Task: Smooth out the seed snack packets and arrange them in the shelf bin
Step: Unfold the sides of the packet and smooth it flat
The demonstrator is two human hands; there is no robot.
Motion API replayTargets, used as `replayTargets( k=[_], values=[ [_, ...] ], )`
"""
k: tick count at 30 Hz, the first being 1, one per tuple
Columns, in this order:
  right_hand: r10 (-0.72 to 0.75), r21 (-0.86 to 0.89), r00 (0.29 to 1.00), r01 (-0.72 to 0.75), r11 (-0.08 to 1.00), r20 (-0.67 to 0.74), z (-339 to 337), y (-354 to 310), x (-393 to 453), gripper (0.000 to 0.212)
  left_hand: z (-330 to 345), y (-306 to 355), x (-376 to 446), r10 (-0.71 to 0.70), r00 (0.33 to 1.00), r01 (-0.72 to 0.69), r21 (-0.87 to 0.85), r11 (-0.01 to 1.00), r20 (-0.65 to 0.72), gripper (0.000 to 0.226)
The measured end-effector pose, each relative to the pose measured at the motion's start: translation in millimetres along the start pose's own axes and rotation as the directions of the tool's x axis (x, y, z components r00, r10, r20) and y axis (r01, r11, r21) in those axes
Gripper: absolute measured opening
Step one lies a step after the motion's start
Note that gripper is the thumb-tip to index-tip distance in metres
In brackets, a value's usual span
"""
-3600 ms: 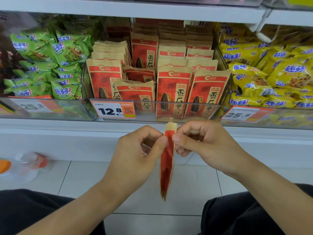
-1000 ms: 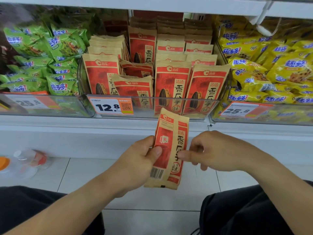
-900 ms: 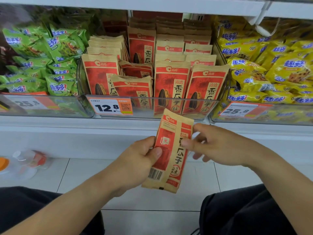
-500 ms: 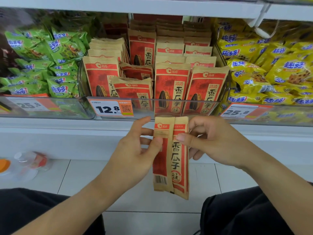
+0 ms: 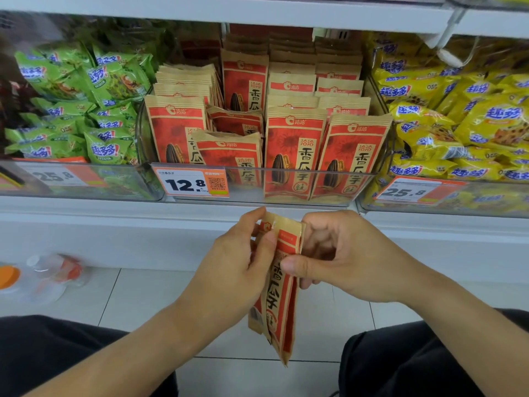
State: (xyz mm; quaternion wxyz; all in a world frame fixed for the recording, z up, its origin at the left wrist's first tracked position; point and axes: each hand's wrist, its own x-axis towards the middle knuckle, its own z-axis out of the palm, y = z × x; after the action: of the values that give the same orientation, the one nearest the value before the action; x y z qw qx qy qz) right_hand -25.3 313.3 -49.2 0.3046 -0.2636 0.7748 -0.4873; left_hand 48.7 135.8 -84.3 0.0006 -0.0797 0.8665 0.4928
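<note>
1. My left hand pinches the seed packet near its top.
2. The packet hangs long axis vertical, below and near of the shelf bin.
3. My right hand grips its other edge; equally close.
4. Readable: price tag "12.8", packet "香瓜子", "洽洽".

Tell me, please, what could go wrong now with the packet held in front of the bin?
1. Both hands, left and right, pinch the packet only near its top, above the floor, so it may slip and fall.
2. The packet looks folded lengthwise; firm pressing may leave a crease.
3. In the bin, one front packet sits low and tilted; inserting another may topple it.
</note>
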Motion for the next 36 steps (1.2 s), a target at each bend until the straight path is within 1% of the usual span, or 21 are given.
replayTargets(
  k=[2, 3, 6, 10, 12, 14, 15, 17, 18, 20, 22, 25, 28, 30, 33, 34, 36],
  values=[
    [0.002, 0.004, 1.000, -0.002, 1.000, -0.007, -1.0, -1.3, -0.1, 0.020, 1.7, -1.1, -0.4, 0.004, 1.000, -0.004, 0.019, 1.000, 0.000, 0.051],
    [0.003, 0.006, 1.000, -0.003, 1.000, -0.013, -1.6, -2.0, -0.3, 0.020, 1.9, -1.2, -0.3, 0.005, 1.000, -0.005, 0.019, 1.000, 0.003, 0.053],
    [0.002, 0.002, 1.000, -0.002, 1.000, -0.028, -2.7, -2.0, -0.6, 0.022, 1.2, 0.8, 0.3, 0.006, 1.000, -0.006, -0.006, 1.000, 0.014, 0.068],
    [0.006, 0.011, 0.999, -0.005, 1.000, -0.054, -5.1, -2.0, -0.4, 0.021, -0.9, 3.4, 0.9, 0.003, 1.000, -0.002, -0.033, 0.999, 0.019, 0.077],
    [0.011, 0.028, 0.996, -0.009, 1.000, -0.084, -6.3, -2.1, 0.0, 0.022, -0.9, 2.8, 0.6, 0.016, 0.999, -0.015, -0.046, 0.999, 0.029, 0.070],
    [0.010, 0.036, 0.991, -0.006, 0.999, -0.131, -7.8, -1.4, 1.1, 0.020, -2.4, 4.7, -0.5, 0.006, 0.999, -0.003, -0.065, 0.998, 0.047, 0.051],
    [0.011, 0.043, 0.987, -0.004, 0.999, -0.158, -8.8, -1.0, 1.8, 0.018, -3.6, 6.4, -0.8, -0.009, 0.998, 0.015, -0.091, 0.996, 0.064, 0.053],
    [0.024, 0.075, 0.976, -0.008, 0.997, -0.216, -11.3, -0.2, 3.5, 0.016, -4.5, 7.8, -1.7, -0.021, 0.991, 0.044, -0.179, 0.983, 0.129, 0.076],
    [0.035, 0.094, 0.968, -0.012, 0.996, -0.247, -13.0, 0.0, 4.1, 0.016, -4.7, 8.9, -2.2, -0.017, 0.985, 0.054, -0.214, 0.975, 0.173, 0.083],
    [0.065, 0.133, 0.951, -0.026, 0.991, -0.302, -15.9, -0.3, 4.6, 0.017, -4.7, 10.7, -2.6, 0.005, 0.972, 0.055, -0.247, 0.967, 0.235, 0.091],
    [0.092, 0.168, 0.934, -0.035, 0.985, -0.346, -17.2, -0.2, 4.5, 0.016, -5.4, 11.7, -2.0, 0.010, 0.967, 0.062, -0.272, 0.960, 0.255, 0.098],
    [0.097, 0.193, 0.912, -0.020, 0.981, -0.399, -13.9, 0.0, 4.4, 0.018, -8.5, 9.7, -0.3, -0.002, 0.951, 0.092, -0.275, 0.957, 0.309, 0.112],
    [0.086, 0.208, 0.901, 0.004, 0.978, -0.425, -10.9, -1.0, 3.9, 0.026, -10.4, 9.5, -0.5, -0.020, 0.937, 0.107, -0.234, 0.966, 0.348, 0.123],
    [0.070, 0.193, 0.915, 0.008, 0.981, -0.397, -11.3, -3.6, 2.5, 0.035, -9.9, 7.9, -0.6, -0.027, 0.948, 0.103, -0.226, 0.969, 0.317, 0.124],
    [0.027, 0.103, 0.964, 0.000, 0.995, -0.264, -11.7, -5.5, -0.3, 0.041, -9.5, 5.5, 0.4, -0.034, 0.961, 0.103, -0.240, 0.965, 0.275, 0.124],
    [0.026, 0.064, 0.979, -0.014, 0.998, -0.200, -11.2, -4.5, -1.1, 0.048, -9.9, 5.1, 0.8, -0.042, 0.964, 0.109, -0.248, 0.963, 0.263, 0.125],
    [0.056, -0.005, 0.995, -0.057, 0.998, -0.083, -9.5, -2.3, -2.5, 0.072, -10.1, 4.6, 1.1, -0.046, 0.967, 0.111, -0.251, 0.962, 0.250, 0.125]
  ],
)
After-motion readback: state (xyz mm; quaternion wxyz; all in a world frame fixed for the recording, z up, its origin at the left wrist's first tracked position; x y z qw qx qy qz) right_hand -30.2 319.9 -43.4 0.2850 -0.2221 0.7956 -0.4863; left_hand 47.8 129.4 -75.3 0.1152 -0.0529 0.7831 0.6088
